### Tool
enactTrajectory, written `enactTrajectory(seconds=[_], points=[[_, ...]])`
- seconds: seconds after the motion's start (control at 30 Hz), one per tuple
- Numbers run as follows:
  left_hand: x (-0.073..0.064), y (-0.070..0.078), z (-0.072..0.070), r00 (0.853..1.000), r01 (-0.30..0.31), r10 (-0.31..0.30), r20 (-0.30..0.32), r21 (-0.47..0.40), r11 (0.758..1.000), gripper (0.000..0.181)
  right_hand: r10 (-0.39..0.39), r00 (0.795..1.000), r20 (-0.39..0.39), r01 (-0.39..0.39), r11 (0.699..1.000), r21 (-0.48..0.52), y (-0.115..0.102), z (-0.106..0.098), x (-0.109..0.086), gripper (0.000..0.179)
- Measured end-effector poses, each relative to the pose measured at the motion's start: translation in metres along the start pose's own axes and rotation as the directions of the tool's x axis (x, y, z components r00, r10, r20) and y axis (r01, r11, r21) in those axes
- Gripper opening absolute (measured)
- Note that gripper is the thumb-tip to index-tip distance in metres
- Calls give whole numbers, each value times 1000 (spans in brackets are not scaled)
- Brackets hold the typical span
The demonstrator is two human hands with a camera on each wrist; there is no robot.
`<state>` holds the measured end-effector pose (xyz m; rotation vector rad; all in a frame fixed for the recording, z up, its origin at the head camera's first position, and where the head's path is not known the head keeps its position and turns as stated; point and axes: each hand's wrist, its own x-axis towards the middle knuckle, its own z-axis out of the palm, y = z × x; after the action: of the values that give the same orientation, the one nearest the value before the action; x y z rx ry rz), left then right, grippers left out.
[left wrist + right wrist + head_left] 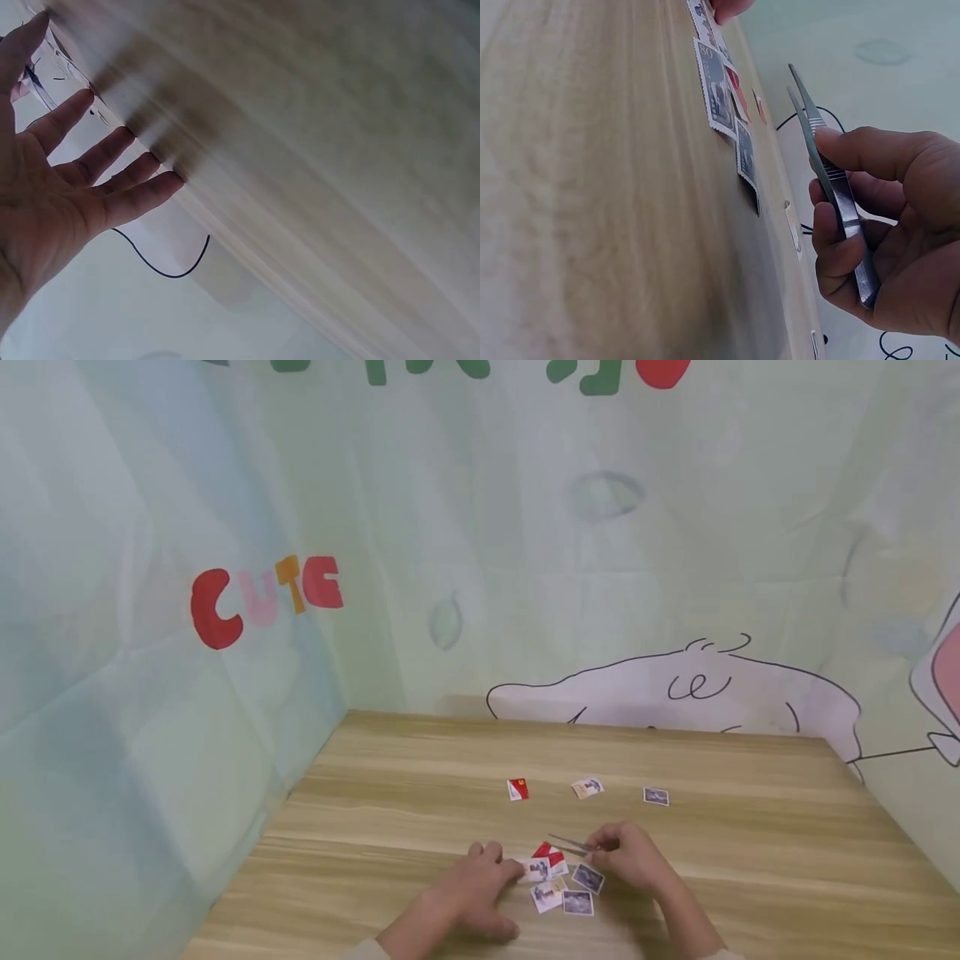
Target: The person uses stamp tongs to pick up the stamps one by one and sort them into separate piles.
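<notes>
My right hand grips metal tweezers between thumb and curled fingers. The two tips of the tweezers stand slightly apart, with nothing between them, above a loose cluster of postage stamps. In that cluster lie red and white stamps, a pale stamp beside my left fingers, another pale stamp, and two dark picture stamps. My left hand rests on the table with fingers spread and fairly straight, fingertips down on the wood, its index fingertip right at the upper pale stamp's edge.
Farther back on the wooden table, three single stamps lie in a spaced row: a red and white stamp, a pale stamp and a dark stamp. A printed cloth backdrop hangs behind and at the left.
</notes>
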<state>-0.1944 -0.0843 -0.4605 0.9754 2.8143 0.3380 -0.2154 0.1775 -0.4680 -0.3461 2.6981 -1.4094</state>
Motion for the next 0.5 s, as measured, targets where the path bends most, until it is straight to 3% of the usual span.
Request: enactTrajectory(seconds=[0.2, 0.5], points=[[1, -3, 0, 1000, 6, -6, 0, 1, 1000, 73, -59, 994, 96, 60, 998, -1, 5, 0, -1, 12], [2, -1, 2, 1000, -1, 1, -1, 18, 1000, 72, -72, 988, 139, 71, 997, 11, 7, -5, -11, 12]])
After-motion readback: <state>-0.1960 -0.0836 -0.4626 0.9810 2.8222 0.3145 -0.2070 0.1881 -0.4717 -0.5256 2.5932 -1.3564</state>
